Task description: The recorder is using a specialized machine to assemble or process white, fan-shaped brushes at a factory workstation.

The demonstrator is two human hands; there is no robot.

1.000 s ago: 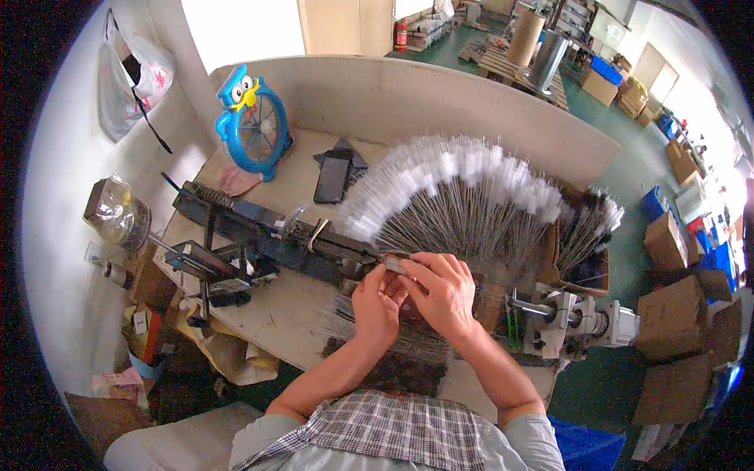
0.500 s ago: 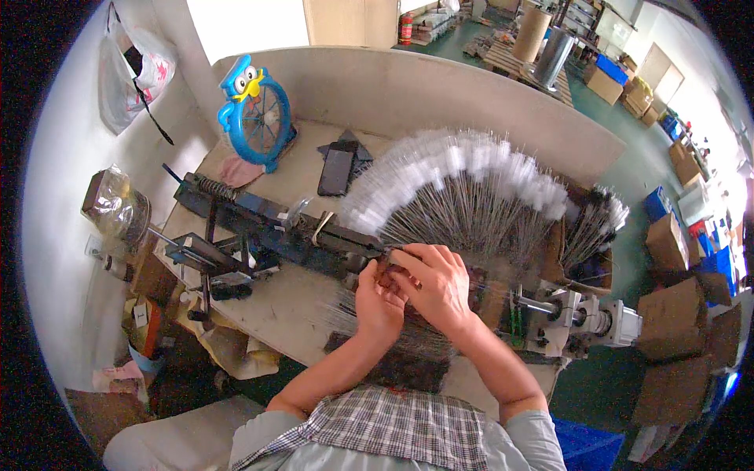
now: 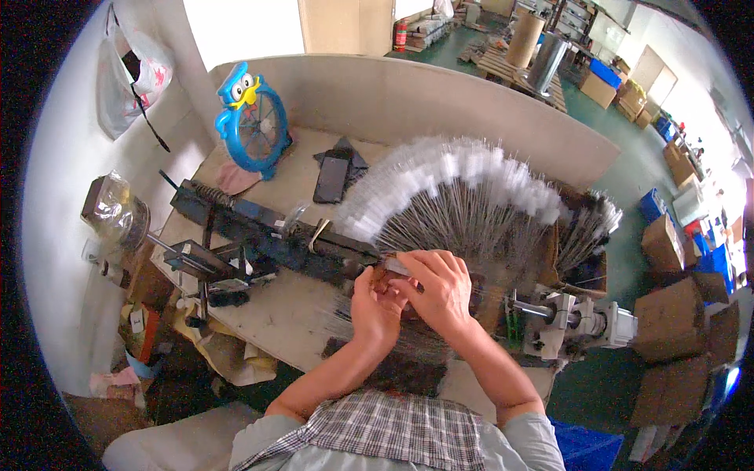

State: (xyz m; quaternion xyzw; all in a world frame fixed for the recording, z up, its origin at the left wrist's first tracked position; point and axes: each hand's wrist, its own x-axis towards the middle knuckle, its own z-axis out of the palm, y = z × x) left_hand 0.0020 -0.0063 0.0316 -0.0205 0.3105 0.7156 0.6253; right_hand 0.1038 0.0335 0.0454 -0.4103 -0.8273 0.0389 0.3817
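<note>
- Small pale piece point(image 3: 397, 268) at the right end of the long black machine point(image 3: 263, 228), under the bent fingers of the right hand point(image 3: 441, 292); I cannot tell whether they grip it
- Left hand point(image 3: 375, 312) just beside, fingers curled inward, their hold hidden
- Bare tabletop point(image 3: 275, 322) left of the left forearm, open to its front edge
- Beyond the hands, a fan of brushes point(image 3: 463, 204) fills the space: thin wire stems, fuzzy white tips
- Smooth, round metal shaft point(image 3: 534, 308) to the right
</note>
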